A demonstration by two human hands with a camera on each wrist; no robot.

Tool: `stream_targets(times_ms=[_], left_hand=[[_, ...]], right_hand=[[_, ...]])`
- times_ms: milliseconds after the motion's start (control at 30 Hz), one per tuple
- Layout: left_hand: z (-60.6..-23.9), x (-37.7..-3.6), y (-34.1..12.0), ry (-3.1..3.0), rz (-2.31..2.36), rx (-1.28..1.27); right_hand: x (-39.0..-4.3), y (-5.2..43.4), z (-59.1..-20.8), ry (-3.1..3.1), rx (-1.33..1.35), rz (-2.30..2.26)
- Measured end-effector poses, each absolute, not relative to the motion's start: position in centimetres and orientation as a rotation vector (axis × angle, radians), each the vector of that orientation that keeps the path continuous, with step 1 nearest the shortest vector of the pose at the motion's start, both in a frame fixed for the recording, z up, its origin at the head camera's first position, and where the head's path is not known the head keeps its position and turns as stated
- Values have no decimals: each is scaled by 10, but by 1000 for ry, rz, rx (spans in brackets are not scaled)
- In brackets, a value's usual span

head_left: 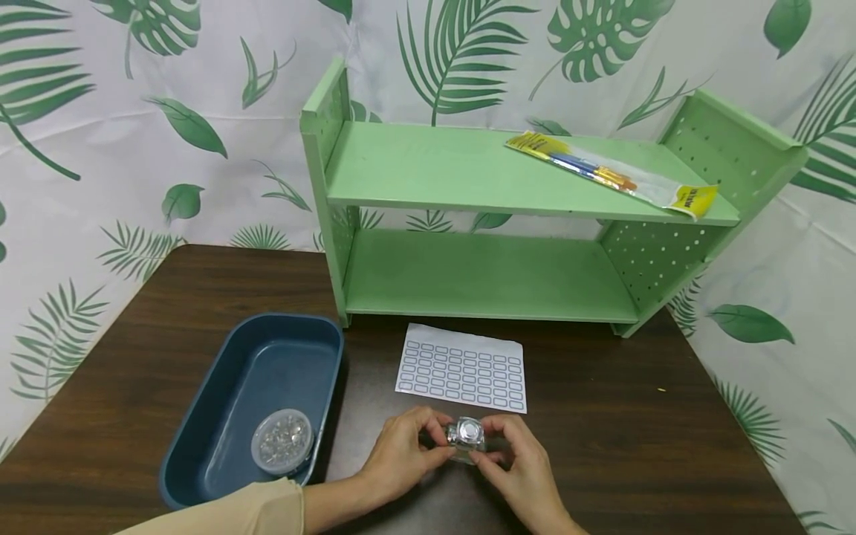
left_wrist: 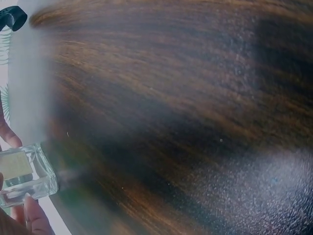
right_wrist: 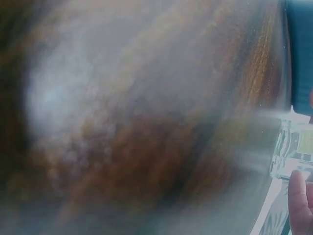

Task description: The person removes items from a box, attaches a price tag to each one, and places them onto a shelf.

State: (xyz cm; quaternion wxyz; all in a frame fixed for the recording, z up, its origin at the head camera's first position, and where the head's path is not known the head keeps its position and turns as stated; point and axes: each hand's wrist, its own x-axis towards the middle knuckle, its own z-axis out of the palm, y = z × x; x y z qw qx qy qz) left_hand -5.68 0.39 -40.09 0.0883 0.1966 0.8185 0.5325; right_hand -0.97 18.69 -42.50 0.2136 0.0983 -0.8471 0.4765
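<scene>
Both hands hold a small clear square glass jar (head_left: 465, 435) with a silver lid just above the dark wooden table (head_left: 602, 416), near its front edge. My left hand (head_left: 408, 446) pinches the jar from the left and my right hand (head_left: 515, 453) from the right. The left wrist view catches the jar (left_wrist: 24, 174) at its lower left edge with fingertips (left_wrist: 34, 215) on it. At the right edge of the right wrist view the jar (right_wrist: 296, 152) shows again, a fingertip (right_wrist: 299, 196) below it.
A sheet of blue-bordered labels (head_left: 461, 368) lies just beyond the hands. A dark blue bin (head_left: 227, 401) at the left holds a round clear container of shiny pieces (head_left: 281, 441). A green two-tier shelf (head_left: 495, 215) stands behind, with a packet of brushes (head_left: 611, 174) on top.
</scene>
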Motion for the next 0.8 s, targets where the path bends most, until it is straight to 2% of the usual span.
stream_targets(times_ms=[633,800], left_hand=[[-384,-65,-10,2330,1729,521],[-368,-76,-17,2377,1805,375]], right_hand=[[-9,190,-425,-2389,231,1429],[-9,190,-424,-2396,231,1433]])
